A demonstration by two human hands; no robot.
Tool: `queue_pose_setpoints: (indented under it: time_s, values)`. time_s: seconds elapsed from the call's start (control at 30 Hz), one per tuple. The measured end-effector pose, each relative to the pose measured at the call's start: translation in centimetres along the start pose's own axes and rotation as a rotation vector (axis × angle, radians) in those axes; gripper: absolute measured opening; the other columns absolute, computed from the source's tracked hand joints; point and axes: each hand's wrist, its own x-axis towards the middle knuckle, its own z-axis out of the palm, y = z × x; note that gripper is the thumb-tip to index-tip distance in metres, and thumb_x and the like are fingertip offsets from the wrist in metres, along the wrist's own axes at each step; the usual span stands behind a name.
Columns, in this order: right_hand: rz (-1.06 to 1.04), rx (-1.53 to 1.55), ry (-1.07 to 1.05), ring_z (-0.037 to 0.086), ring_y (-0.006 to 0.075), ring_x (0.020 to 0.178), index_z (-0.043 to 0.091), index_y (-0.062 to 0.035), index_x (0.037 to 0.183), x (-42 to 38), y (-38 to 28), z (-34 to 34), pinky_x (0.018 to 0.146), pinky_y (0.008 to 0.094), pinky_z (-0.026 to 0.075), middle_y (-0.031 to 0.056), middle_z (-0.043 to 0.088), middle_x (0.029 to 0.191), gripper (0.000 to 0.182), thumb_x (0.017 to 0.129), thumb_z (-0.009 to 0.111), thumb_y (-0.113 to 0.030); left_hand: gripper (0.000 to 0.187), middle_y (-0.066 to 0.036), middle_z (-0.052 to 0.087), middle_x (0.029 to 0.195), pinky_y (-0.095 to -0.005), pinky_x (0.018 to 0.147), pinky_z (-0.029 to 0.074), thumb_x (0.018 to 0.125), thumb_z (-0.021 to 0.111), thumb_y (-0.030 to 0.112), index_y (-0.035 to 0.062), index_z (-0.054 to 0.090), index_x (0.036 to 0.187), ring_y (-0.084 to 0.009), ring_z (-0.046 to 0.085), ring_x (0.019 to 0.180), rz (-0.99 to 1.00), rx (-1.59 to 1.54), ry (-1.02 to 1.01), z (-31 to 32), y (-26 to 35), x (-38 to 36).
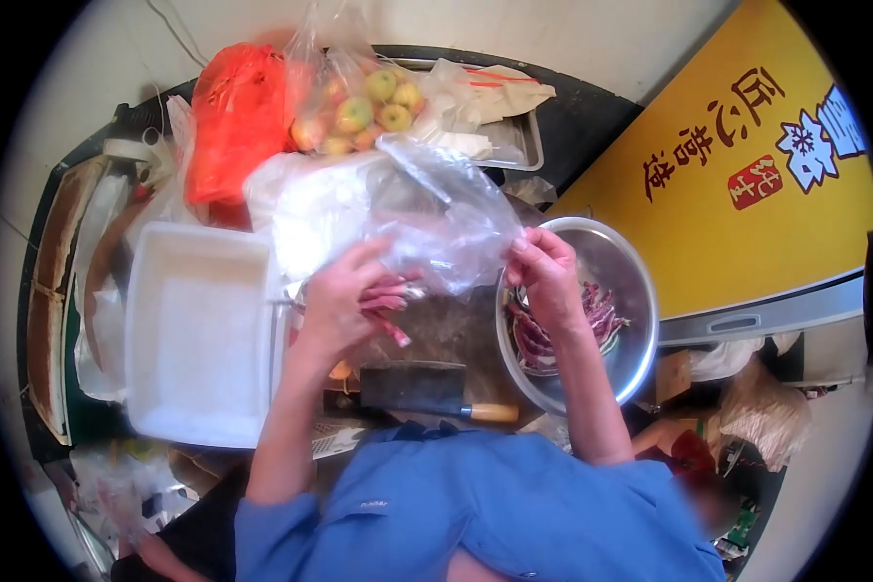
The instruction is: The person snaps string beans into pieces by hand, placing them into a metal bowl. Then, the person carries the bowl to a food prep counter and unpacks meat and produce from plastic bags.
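Observation:
My left hand [338, 299] is closed around several pinkish-red bean pods [390, 306], whose ends stick out to the right. With thumb and fingertips, my right hand [550, 274] pinches the edge of a clear plastic bag [446, 218]. The bag spreads leftward from there and its near part hangs behind my left fingers. Under my right hand and forearm stands a round metal bowl [640, 320], holding purple-streaked bean pods [601, 315]. My forearm hides part of these pods.
A white plastic bin [199, 432] stands left of my left hand. A cleaver [417, 386] with a wooden handle lies near my body. Behind are a red bag [238, 116], bagged apples [369, 107] and a metal tray [529, 145]. A yellow fridge [708, 213] borders the right.

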Motion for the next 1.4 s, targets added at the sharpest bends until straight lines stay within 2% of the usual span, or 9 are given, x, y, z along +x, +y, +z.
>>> queue_pose_setpoints:
  time_s: [0.1, 0.2, 0.33, 0.53, 0.83, 1.0, 1.13, 1.27, 1.4]
  values:
    - [-0.017, 0.007, 0.213, 0.057, 0.0106, 0.055, 0.064, -0.0031, 0.084, 0.1, -0.2, -1.3, 0.053, 0.0225, 0.047, 0.0037, 0.062, 0.072, 0.009, 0.09, 0.063, -0.01, 0.014, -0.008, 0.056, 0.077, -0.0294, 0.062, 0.048, 0.067, 0.066, -0.003, -0.0028, 0.063, 0.08, -0.0198, 0.061, 0.068, 0.346, 0.28, -0.075, 0.1, -2.5, 0.4]
    - [-0.044, 0.001, 0.284, 0.056, 0.01, 0.056, 0.063, -0.0011, 0.087, 0.6, 0.0, -3.4, 0.053, 0.0249, 0.05, 0.0052, 0.061, 0.074, 0.009, 0.092, 0.06, -0.007, 0.029, -0.005, 0.059, 0.084, -0.029, 0.065, 0.046, 0.066, 0.054, -0.01, -0.0016, 0.063, 0.092, -0.0159, 0.056, 0.07, 0.385, 0.129, 0.031, -2.7, -3.2, 1.5]
    - [-0.065, 0.008, 0.29, 0.057, 0.0112, 0.059, 0.064, 0.0009, 0.09, -0.1, 1.5, -4.4, 0.053, 0.0252, 0.05, 0.0076, 0.064, 0.079, 0.009, 0.094, 0.061, -0.008, 0.028, -0.005, 0.063, 0.096, -0.0196, 0.067, 0.047, 0.078, 0.055, -0.016, -0.0007, 0.061, 0.102, -0.0086, 0.057, 0.079, -0.165, -0.285, 0.262, -6.6, -0.2, -1.4]
    - [-0.092, -0.107, 0.366, 0.056, 0.011, 0.058, 0.064, 0.0009, 0.093, -0.8, 3.4, -3.8, 0.054, 0.023, 0.049, 0.0073, 0.066, 0.081, 0.01, 0.092, 0.065, -0.009, 0.018, -0.01, 0.053, 0.068, -0.0309, 0.057, 0.042, 0.065, 0.06, -0.013, -0.0032, 0.055, 0.08, -0.0139, 0.052, 0.062, -0.267, 0.253, -0.285, -9.0, -2.0, -9.1]
    - [-0.12, -0.302, 0.373, 0.054, 0.0088, 0.059, 0.065, 0.0009, 0.093, -0.7, 3.5, -3.0, 0.056, 0.0207, 0.044, 0.0053, 0.065, 0.081, 0.011, 0.091, 0.066, -0.009, 0.021, -0.01, 0.057, 0.07, -0.0269, 0.057, 0.04, 0.07, 0.06, -0.012, -0.0048, 0.063, 0.089, -0.0151, 0.051, 0.06, -0.62, 0.149, -0.138, -6.7, -3.7, -14.7]
    - [0.032, -0.366, 0.177, 0.054, 0.0078, 0.06, 0.066, -0.0014, 0.088, -2.4, 2.6, -1.5, 0.056, 0.0202, 0.041, 0.0028, 0.063, 0.074, 0.007, 0.087, 0.065, -0.009, 0.017, -0.018, 0.064, 0.113, -0.0253, 0.067, 0.05, 0.076, 0.063, -0.009, -0.0053, 0.064, 0.093, -0.0169, 0.064, 0.075, -0.049, -0.02, 0.163, -2.6, 0.4, -8.1]
    - [-0.078, -0.434, 0.024, 0.054, 0.0057, 0.064, 0.063, -0.0006, 0.082, -4.1, 2.7, -0.6, 0.058, 0.0198, 0.041, -0.0001, 0.058, 0.075, 0.003, 0.084, 0.064, 0.001, 0.023, -0.025, 0.048, 0.141, -0.0313, 0.063, 0.054, 0.069, 0.067, -0.007, -0.0022, 0.065, 0.092, -0.0235, 0.071, 0.088, 0.309, 0.066, 0.069, 0.0, 0.4, -2.1]
    - [-0.139, -0.523, 0.002, 0.057, 0.0067, 0.067, 0.064, 0.0, 0.083, -5.1, 2.2, -1.1, 0.06, 0.0207, 0.044, 0.0006, 0.059, 0.078, 0.002, 0.085, 0.065, 0.0, 0.031, -0.012, 0.063, 0.095, -0.037, 0.06, 0.05, 0.064, 0.077, 0.008, 0.0078, 0.068, 0.094, -0.0279, 0.065, 0.071, 0.239, 0.643, -0.244, 1.2, -2.3, 0.7]
    - [-0.114, -0.425, 0.173, 0.058, 0.0067, 0.065, 0.067, -0.0002, 0.089, -5.2, 1.5, -2.1, 0.059, 0.0197, 0.045, 0.0015, 0.062, 0.078, 0.003, 0.086, 0.065, -0.002, 0.033, -0.01, 0.055, 0.078, -0.0411, 0.06, 0.048, 0.063, 0.081, 0.015, 0.009, 0.067, 0.092, -0.03, 0.059, 0.066, 0.262, 0.491, -0.326, 0.3, -1.8, -2.5]
